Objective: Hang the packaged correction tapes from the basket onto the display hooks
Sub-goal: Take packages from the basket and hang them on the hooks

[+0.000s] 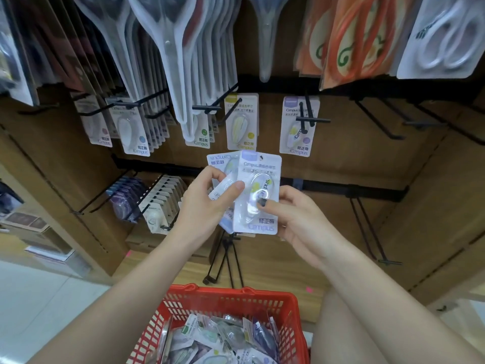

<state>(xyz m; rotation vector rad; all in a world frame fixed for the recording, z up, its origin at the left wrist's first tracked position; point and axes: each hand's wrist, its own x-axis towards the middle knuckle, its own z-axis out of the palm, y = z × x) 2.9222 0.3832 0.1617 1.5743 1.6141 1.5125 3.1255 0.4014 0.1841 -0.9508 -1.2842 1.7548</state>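
Several correction tapes (241, 122) already hang on hooks (311, 119), the basket (231, 300) remains well stocked, and left hand (207, 203) and right hand (296, 216) both grip a fanned handful of packs (258, 195)

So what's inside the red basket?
The red basket holds a heap of packaged correction tapes. Whatever lies under the top packs, and the basket's bottom, is covered.

Bright red plastic lattice basket (262, 303) near the bottom. White carded correction tape pack (258, 195) has a lilac top tab and pale lilac lettering. Black wire display hooks (312, 119) against tan cardboard-brown backing panels (367, 164). Orange patterned scissor packs (349, 40) far right.
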